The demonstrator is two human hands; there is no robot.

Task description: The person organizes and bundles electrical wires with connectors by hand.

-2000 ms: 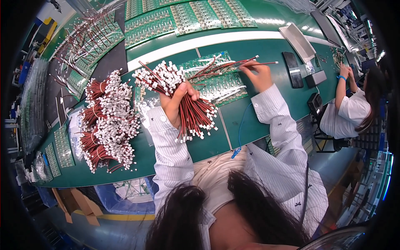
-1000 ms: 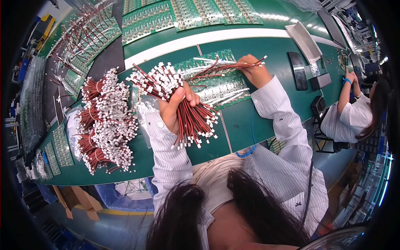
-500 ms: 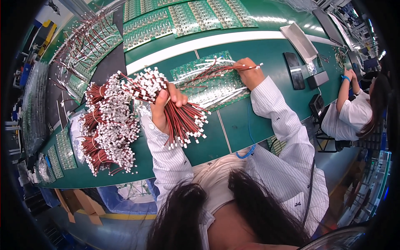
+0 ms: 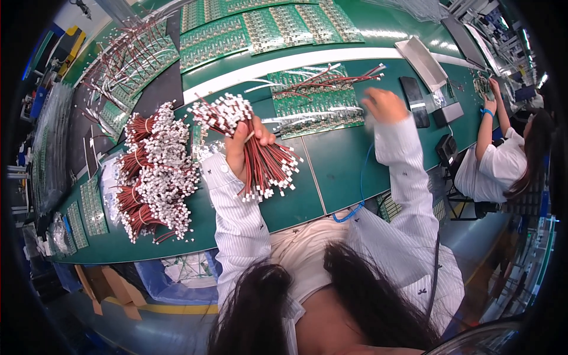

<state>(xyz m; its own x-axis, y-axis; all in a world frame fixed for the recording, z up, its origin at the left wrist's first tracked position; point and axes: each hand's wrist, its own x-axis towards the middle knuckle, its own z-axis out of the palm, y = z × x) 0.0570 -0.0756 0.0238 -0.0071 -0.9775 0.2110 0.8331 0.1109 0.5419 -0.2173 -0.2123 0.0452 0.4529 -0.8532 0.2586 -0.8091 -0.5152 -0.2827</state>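
My left hand (image 4: 251,142) is closed round a thick bundle of red-and-black cables (image 4: 269,163) with white connectors at both ends. It holds the bundle above the table, left of a green circuit board panel (image 4: 319,106). Across that panel lie loose red-and-black cables (image 4: 319,83) and white cables, some reaching past its right edge. My right hand (image 4: 386,106) is just right of the panel, apart from the cables. Its fingers are bent and slightly blurred, with a gap between them and nothing seen in them.
Tied cable bundles (image 4: 157,171) are heaped at the left. Several circuit panels (image 4: 266,29) lie along the back; a wired panel (image 4: 127,77) lies far left. A black device (image 4: 414,100), grey tray (image 4: 423,62) and small box (image 4: 448,112) stand at right. Another person (image 4: 497,142) sits further right.
My right hand has let go of the red-and-black cables and moved right. The circuit panel has shifted right and turned slightly. The left hand, still gripping its bundle, has moved slightly right.
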